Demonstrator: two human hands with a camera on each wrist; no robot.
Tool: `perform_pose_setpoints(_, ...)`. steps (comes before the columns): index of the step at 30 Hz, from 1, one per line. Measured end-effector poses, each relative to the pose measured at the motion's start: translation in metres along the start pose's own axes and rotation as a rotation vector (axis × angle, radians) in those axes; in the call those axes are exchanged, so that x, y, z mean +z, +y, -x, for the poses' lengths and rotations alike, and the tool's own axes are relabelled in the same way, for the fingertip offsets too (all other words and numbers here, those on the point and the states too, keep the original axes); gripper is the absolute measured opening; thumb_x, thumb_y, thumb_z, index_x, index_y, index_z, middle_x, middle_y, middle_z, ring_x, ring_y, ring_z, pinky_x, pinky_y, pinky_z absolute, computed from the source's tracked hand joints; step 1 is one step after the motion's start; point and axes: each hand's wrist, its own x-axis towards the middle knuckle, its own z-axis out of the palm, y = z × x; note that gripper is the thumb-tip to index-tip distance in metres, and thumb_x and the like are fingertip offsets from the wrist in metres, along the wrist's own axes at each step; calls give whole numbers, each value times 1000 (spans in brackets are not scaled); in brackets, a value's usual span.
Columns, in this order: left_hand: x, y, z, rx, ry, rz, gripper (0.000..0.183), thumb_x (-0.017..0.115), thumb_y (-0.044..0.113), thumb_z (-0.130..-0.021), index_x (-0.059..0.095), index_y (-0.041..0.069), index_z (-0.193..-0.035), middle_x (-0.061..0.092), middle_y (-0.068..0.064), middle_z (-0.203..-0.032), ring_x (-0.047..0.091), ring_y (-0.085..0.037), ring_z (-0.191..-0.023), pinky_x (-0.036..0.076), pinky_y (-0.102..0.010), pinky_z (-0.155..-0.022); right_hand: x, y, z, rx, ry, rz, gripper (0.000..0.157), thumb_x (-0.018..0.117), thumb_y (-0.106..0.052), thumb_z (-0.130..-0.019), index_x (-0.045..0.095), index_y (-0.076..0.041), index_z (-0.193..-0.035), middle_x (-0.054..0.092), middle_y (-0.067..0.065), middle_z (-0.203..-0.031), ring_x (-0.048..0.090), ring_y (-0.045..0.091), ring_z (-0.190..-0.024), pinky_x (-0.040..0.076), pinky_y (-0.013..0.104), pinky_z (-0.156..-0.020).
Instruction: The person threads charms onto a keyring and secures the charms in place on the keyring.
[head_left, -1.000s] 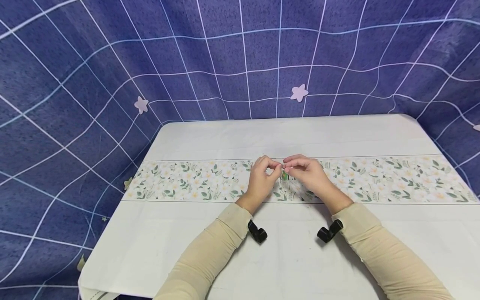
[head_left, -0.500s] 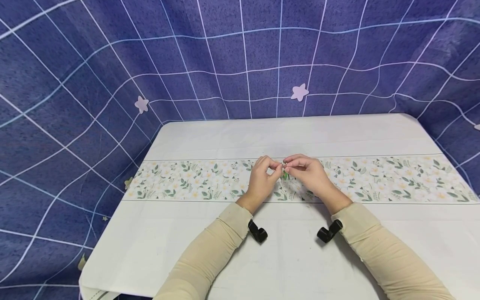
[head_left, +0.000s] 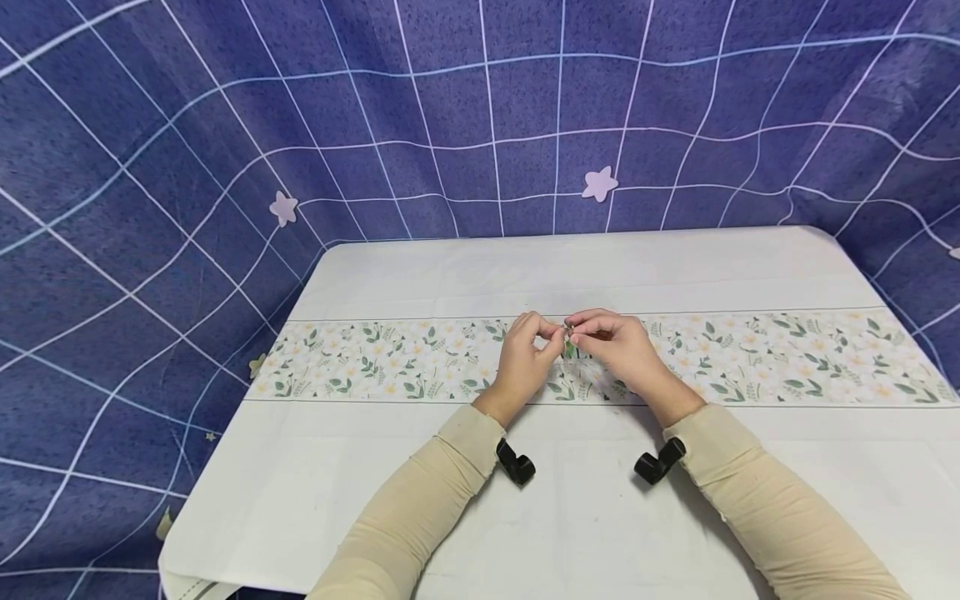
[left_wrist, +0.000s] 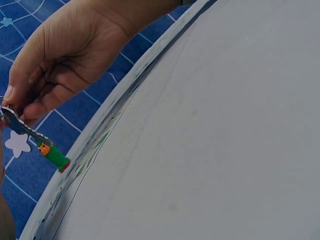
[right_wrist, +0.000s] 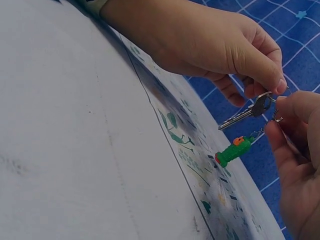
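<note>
A silver key with a dark head hangs on a metal key ring, together with a small green figure charm that has an orange patch and a red end. My left hand pinches the key ring between thumb and index finger. From the other side my right hand pinches the same ring, its fingertips almost touching the left ones. Key and charm dangle below the fingertips; in the left wrist view the charm hangs above the cloth. Fingertips hide part of the ring.
A white tablecloth with a floral band covers the table under my hands. A blue curtain with a grid pattern and stars stands behind and at the sides. Black wrist mounts stick inward from the sleeves.
Both hands keep almost the same place, fingertips together on the ring. The green charm below them has shifted and turned slightly.
</note>
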Motion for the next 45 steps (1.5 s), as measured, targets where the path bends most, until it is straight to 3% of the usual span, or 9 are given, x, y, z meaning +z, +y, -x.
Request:
perform_pose_setpoints(7, 0, -1, 1, 20, -1, 3, 15, 64, -1, -93, 55, 7, -83, 62, -7, -82, 58, -22, -82, 52, -38, -75, 1, 2, 0, -8, 7, -11, 10, 75, -1, -89, 73, 9, -88, 67, 21, -118, 66, 11, -100, 56, 18, -80)
perform_pose_setpoints(15, 0, -1, 3, 8, 6, -51, 13, 64, 1, -93, 56, 7, -85, 62, -5, -83, 59, -19, -82, 50, -26, -78, 3, 4, 1, -47, 33, 42, 9, 76, -2, -89, 74, 7, -88, 69, 20, -116, 66, 9, -98, 56, 18, -81)
perform_pose_setpoints(35, 0, 0, 0, 31, 37, -88, 14, 65, -1, -91, 55, 6, -84, 63, -7, -83, 59, -22, -82, 51, -29, -76, 9, -4, 2, -123, 107, 170, 7, 78, -4, -88, 77, 3, -86, 73, 15, -108, 66, 4, -92, 56, 14, -80)
perform_pose_setpoints(45, 1, -2, 0, 23, 29, -98, 14, 62, 1, -93, 54, 7, -84, 62, -6, -84, 58, -21, -82, 51, -28, -77, 10, 1, 1, -176, 137, 230, 7, 79, -6, -88, 77, 0, -86, 73, 13, -104, 69, 22, -93, 55, 13, -80)
